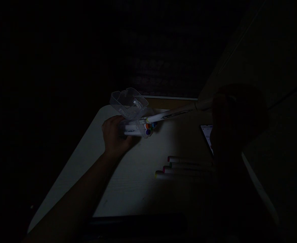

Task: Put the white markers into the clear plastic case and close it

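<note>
Here, a clear case (145, 136) was held on its side over a pale tabletop (128, 182) by the left hand (113, 136), whose fingers and thumb were wrapped round the end away from its mouth. Several packed markers (131, 127) were contained in the case, their ends turned toward the mouth; orange, purple, green and blue ends could be made out. The see-through lid (129, 103) was swung open above the mouth of the case. The yellow-tipped end of a white marker (173, 113) was held at that mouth; whether the case was touched by it could not be told. Dark printing was borne along its slim barrel, and its other end was gripped, right of the case, by the right hand (226, 118), whose exact finger placement was lost in shadow. Nearer and right of the case, four loose markers (180, 170) were laid side by side, red-, green-, pink- and yellow-ended. Farther right of the case, a lit phone (207, 134) was partly covered
</note>
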The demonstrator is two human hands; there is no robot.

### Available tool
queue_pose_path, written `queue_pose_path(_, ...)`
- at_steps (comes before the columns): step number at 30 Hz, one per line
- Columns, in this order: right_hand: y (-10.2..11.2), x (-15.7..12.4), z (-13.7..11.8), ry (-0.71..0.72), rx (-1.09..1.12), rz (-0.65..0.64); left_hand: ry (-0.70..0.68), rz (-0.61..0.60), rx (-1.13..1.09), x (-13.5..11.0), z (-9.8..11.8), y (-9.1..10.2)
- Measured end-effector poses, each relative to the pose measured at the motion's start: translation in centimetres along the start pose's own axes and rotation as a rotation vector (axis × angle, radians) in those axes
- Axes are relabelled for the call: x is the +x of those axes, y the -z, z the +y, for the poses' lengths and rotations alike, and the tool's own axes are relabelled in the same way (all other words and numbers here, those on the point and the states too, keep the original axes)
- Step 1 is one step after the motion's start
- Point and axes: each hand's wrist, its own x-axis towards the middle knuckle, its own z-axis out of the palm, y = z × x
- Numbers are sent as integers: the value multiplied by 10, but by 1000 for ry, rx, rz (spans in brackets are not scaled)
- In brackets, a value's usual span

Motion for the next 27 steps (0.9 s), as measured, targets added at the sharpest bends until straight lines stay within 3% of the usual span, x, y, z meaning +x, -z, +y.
queue_pose_path(4, -2, -2, -6, -10, -29, -41, 15, -8, -24, -1, -1, -1)
queue_pose_path(9, -10, -8, -9, 20, 173, -190, 35, -6, -26, -1, 1, 0)
queue_pose_path(18, -28, -19, 3, 101, 312, -549, 11, 1, -4, -2, -1, -1)
queue_pose_path(24, -24, -17, 6, 10, 348, -640, 41, -24, -14, -4, -1, 0)
queue_pose_path(27, -22, -16, 9, -49, 272, -786, 47, -11, -16, -4, -2, 0)
